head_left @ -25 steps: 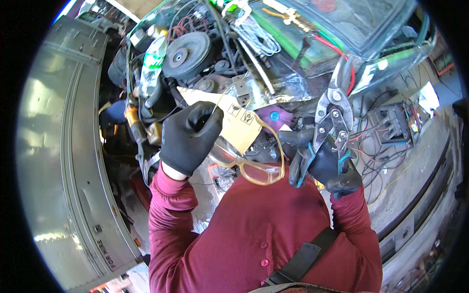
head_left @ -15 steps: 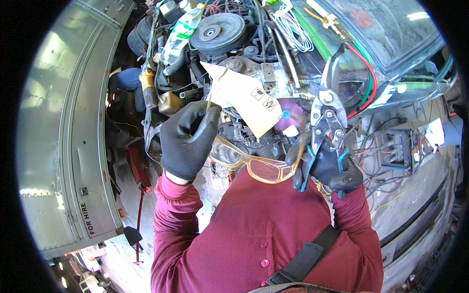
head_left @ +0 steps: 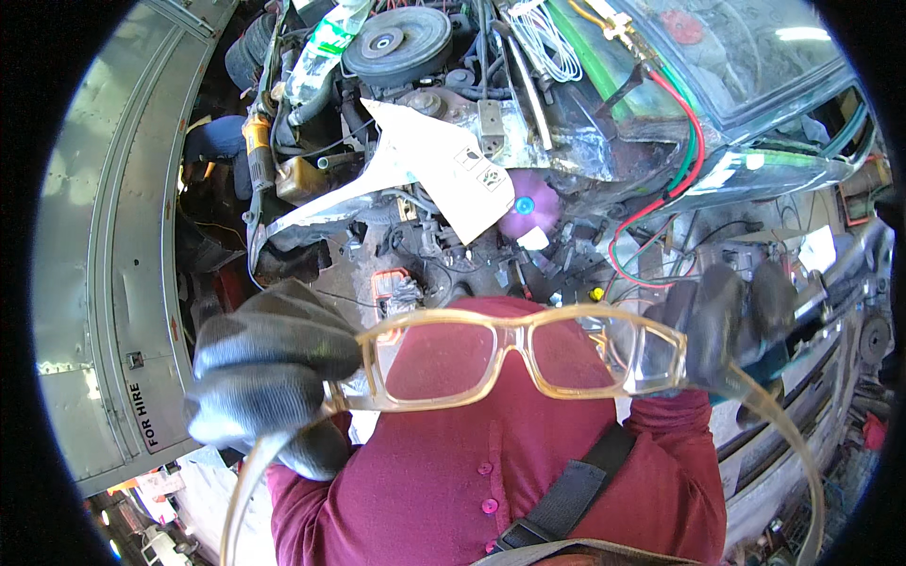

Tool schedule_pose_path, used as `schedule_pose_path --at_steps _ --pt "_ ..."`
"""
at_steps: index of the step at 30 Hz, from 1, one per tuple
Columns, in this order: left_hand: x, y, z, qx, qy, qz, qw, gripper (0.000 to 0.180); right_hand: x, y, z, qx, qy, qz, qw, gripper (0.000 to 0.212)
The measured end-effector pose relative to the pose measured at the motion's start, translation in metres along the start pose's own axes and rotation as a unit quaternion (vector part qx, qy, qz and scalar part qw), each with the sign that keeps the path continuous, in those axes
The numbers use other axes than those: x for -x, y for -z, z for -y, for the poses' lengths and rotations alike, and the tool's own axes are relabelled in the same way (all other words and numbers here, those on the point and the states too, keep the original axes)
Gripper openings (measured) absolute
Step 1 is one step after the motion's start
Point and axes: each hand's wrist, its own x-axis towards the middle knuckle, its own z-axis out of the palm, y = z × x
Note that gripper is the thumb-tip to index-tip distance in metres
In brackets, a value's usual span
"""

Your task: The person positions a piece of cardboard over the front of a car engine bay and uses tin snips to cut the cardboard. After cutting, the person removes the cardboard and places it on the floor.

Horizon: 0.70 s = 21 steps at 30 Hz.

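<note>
A pair of safety glasses [head_left: 511,335] with tan frames and clear lenses is held up close to me, its temples spread toward my body. My left hand [head_left: 274,373], in a black glove, has its fingers closed round the hinge at the left end. My gloved right hand [head_left: 722,321], blurred, is closed at the right end of the frame. It also keeps hold of the tin snips [head_left: 835,292], whose metal jaws point off to the right, smeared by motion; the grip is partly hidden.
An open engine bay with a round air cleaner [head_left: 397,45] lies ahead. A cream card [head_left: 444,174], a purple disc [head_left: 528,205], a plastic bottle [head_left: 326,42] and an angle grinder [head_left: 258,156] are around it. Red and green hoses [head_left: 698,151] hang at right; a metal truck body [head_left: 104,236] stands left.
The safety glasses have come up closer and levelled, temples now spread. My left hand has moved down and left onto them. My right hand has moved right, the snips swinging from upright to pointing right.
</note>
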Motion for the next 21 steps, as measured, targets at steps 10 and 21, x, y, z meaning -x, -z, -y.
schedule_pose_path --at_steps 10,21 --pt "-0.02 0.035 -0.067 0.256 0.308 0.15 0.904 0.027 -0.035 -0.038 0.038 0.05 -0.038 0.044 0.997 0.034" --pt "-0.001 0.018 -0.031 0.278 0.15 0.035 0.948 0.031 -0.056 -0.03 0.05 0.084 -0.086 0.071 0.99 0.032"
